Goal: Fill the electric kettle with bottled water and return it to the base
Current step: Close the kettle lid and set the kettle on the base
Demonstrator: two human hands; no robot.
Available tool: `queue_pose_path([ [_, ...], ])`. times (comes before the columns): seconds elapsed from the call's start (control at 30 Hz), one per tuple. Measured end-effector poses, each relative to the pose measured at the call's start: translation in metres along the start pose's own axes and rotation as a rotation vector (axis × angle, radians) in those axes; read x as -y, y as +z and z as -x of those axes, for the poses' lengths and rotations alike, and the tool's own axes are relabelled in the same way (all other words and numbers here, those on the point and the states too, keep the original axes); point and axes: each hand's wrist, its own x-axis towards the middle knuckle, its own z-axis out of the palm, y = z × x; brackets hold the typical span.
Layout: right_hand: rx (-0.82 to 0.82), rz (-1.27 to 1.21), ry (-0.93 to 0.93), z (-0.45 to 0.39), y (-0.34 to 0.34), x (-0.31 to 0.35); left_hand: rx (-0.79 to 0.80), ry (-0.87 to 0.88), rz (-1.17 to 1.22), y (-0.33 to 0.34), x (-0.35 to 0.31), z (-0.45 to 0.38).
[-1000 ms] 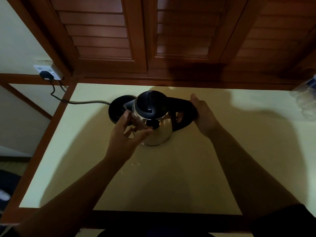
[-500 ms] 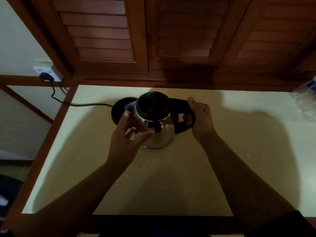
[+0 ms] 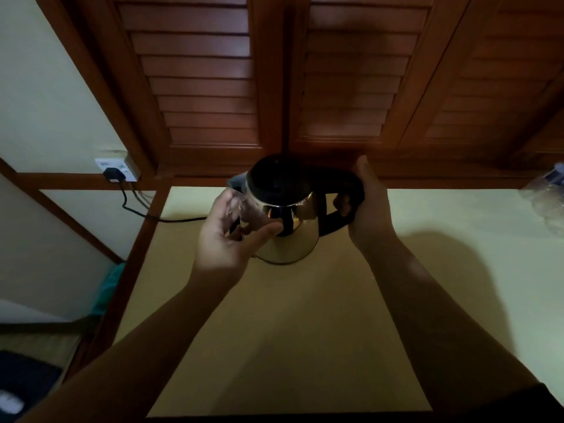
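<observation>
The steel electric kettle (image 3: 290, 236) with a black lid stands upright at the back of the pale counter (image 3: 305, 346). My right hand (image 3: 370, 209) is wrapped around its black handle. My left hand (image 3: 232, 236) cups the body below the spout, thumb pressed on the front and fingers on the far side. The black base is almost wholly hidden under the kettle and my left hand; only a thin dark edge (image 3: 276, 263) shows beneath the kettle. Its cord (image 3: 171, 220) runs left to a plug in the wall socket (image 3: 117, 170). A clear plastic bottle (image 3: 547, 199) lies at the right edge.
Brown louvred wooden shutters (image 3: 274, 87) rise directly behind the kettle. A wooden frame (image 3: 134, 264) borders the counter's left side, with a drop to the floor beyond it.
The kettle has been carried left and back, and now covers the base that lay uncovered to its left. Both hands stayed on the kettle.
</observation>
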Motion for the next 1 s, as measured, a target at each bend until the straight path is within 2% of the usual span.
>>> queue_pose_path([
  [0.33, -0.076, -0.050, 0.064, -0.023, 0.041, -0.027, 0.019, 0.028, -0.081, -0.039, 0.025, -0.038],
  [0.53, -0.047, -0.029, -0.015, -0.035, 0.047, -0.048, 0.014, 0.015, -0.072, -0.046, 0.039, -0.047],
  [1.0, -0.094, 0.046, 0.075, -0.044, 0.055, -0.057, -0.041, -0.033, -0.029, -0.044, 0.050, -0.057],
])
